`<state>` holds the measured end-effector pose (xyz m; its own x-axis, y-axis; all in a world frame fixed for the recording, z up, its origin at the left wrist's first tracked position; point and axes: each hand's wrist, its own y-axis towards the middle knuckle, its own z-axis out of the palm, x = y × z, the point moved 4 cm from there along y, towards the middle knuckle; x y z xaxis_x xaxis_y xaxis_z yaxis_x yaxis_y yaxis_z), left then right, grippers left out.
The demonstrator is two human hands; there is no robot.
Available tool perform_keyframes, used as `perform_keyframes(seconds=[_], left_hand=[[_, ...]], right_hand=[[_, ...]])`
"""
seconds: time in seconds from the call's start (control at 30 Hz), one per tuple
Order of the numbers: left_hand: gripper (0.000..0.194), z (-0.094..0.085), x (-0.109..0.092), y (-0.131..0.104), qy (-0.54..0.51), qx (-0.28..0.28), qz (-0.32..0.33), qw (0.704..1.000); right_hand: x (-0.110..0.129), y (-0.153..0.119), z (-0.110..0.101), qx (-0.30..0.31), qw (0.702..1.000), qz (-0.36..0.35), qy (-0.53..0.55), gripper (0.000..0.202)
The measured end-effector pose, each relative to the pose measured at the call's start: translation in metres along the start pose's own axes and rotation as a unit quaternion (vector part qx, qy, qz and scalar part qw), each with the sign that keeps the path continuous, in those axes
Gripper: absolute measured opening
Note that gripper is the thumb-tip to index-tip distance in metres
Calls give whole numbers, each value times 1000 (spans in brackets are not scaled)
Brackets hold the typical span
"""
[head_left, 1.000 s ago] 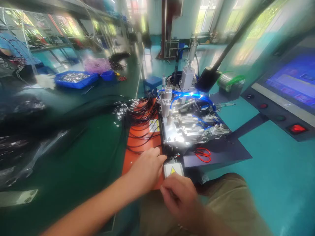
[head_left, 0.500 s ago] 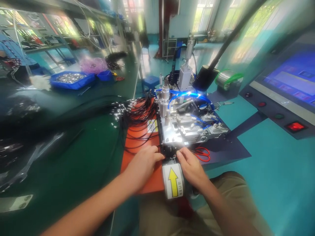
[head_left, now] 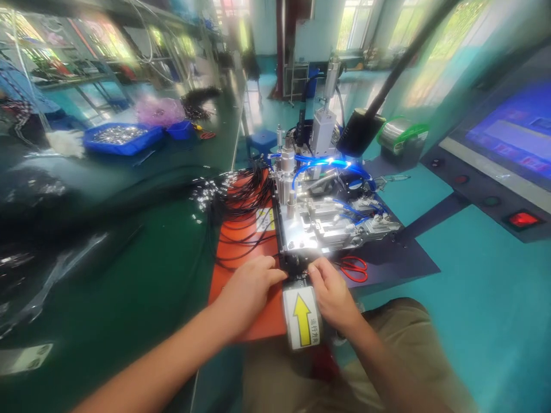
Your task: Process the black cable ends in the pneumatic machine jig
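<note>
Well to the left of the silver metal machine (head_left: 322,226) with bright blue air tubes, a blurred light-blue sleeve (head_left: 19,80) of another person is showing. A long silver metal wrench (head_left: 55,278) is lying on the dark green bench top (head_left: 142,287), on the machine's left and nearer the viewer. Farther back on that side, a shallow blue plastic tray (head_left: 124,150) is holding many small shiny pieces. A mass of thin black cables (head_left: 247,201) with silver ends is spreading over the flat orange-red plate (head_left: 269,312) just beside the machine's left edge. The person's bare left hand (head_left: 252,287) is reaching over this plate to the machine's dark near end, thumb and forefinger pointing at it; whether they are grasping anything, I cannot tell. Directly before that end, a white rounded cover with a yellow arrow (head_left: 301,318) is jutting out toward the viewer. The bare right hand (head_left: 333,292) is curling its fingers at the same end, thumb drawn against forefinger; anything pinched there is too small to tell. Red-handled scissors (head_left: 353,268) are lying just right of the machine's near end, and a dark grey control panel with a blue-lit screen (head_left: 512,137) is standing well to the machine's right.
</note>
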<state>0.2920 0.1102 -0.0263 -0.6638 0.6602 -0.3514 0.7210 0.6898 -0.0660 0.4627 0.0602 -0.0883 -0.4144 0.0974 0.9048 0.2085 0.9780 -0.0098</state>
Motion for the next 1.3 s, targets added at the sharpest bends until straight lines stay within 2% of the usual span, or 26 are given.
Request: perform_keyframes(seconds=[0.43, 0.83, 0.97, 1.17, 1.3], left_hand=[[39, -2, -3, 1, 3, 1, -2, 1000], [35, -6, -4, 0, 0, -30, 20, 999], [32, -8, -5, 1, -2, -22, 19, 1000], [31, -6, -4, 1, -3, -4, 12, 1000], [29, -6, -4, 1, -11, -4, 9, 1000]], right_hand=[[-5, 2, 4, -14, 997, 42, 57, 30], [-2, 0, 5, -34, 995, 65, 64, 34], [-3, -3, 1, -33, 995, 64, 64, 34], [-1, -20, -14, -125, 988, 81, 26, 31], [-2, -21, -17, -130, 988, 80, 20, 31]])
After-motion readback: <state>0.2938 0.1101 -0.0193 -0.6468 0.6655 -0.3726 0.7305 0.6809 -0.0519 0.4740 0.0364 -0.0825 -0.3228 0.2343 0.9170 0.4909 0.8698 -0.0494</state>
